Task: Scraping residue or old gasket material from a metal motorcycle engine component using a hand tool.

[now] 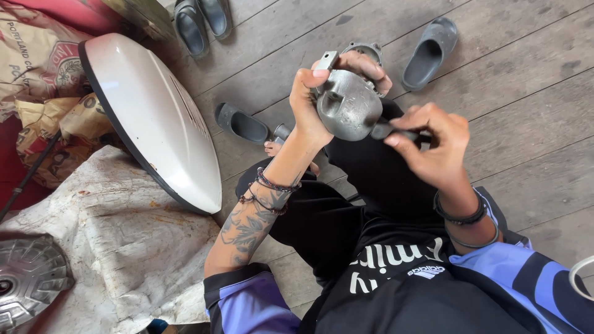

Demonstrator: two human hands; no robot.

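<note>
Our left hand (309, 102) clamps the rounded grey cast-metal housing (348, 105) up at twelve o'clock, steadying it while our right hand (433, 145) pinches a dark slim tool (387, 130) against it.

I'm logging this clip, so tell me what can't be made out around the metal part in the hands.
Head view only:
- Metal casting: its far side is hidden by the left hand.
- Dark tool: its tip is against the casting and its handle is covered by the right hand; kind unclear.
- Ribbed metal disc: cut off by the left edge.
</note>
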